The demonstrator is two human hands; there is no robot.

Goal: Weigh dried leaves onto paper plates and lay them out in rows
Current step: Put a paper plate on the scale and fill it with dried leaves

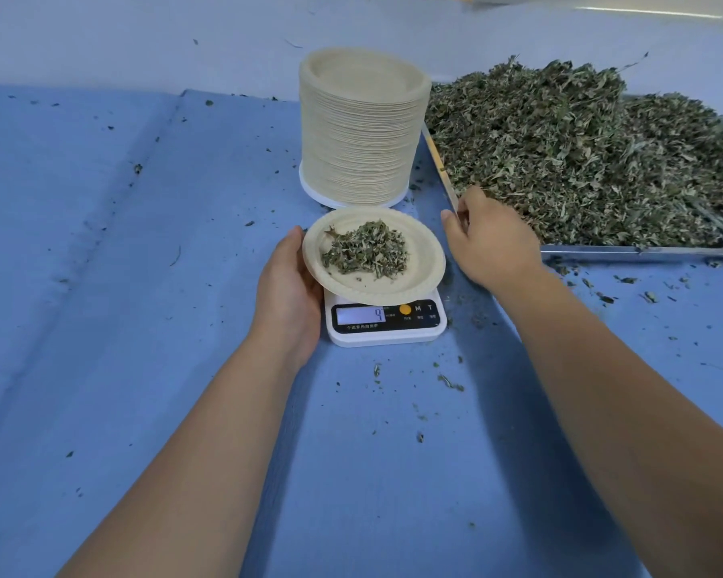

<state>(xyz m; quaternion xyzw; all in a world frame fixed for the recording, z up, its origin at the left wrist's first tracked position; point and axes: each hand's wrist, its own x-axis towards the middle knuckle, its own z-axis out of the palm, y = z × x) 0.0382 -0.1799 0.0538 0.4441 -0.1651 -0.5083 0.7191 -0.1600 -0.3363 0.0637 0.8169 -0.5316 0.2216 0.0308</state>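
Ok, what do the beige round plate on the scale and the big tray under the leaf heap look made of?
Beige round plate: seemingly pressed paper or pulp, matte, with a crimped rim. Big shiny tray: likely stainless steel, judging by its silvery, reflective rim.

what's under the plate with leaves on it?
A white digital scale; only its front panel with display and buttons shows. The plate covers its weighing platform, so contact there can't be seen. The left hand holds the plate's left edge.

Plate stack [362, 127] behind scale [387, 323]
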